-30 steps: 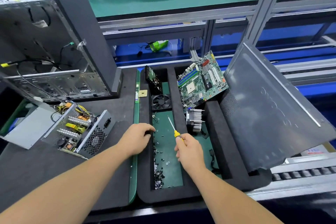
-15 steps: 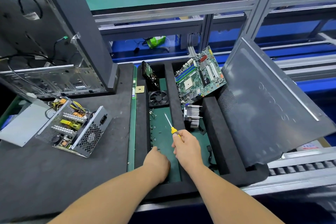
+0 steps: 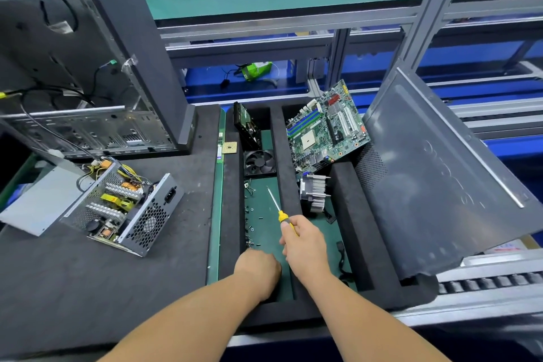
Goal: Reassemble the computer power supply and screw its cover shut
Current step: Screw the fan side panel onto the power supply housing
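Head view: motherboard [image 3: 326,129] beside heatsink [image 3: 313,191].

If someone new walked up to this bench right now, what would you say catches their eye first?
Probably the open power supply lying at the left on the dark mat, its coils and yellow parts bare. Next, the right hand gripping a yellow-handled screwdriver over the foam tray, where the left hand reaches down among loose screws. A green motherboard leans at the tray's far end.
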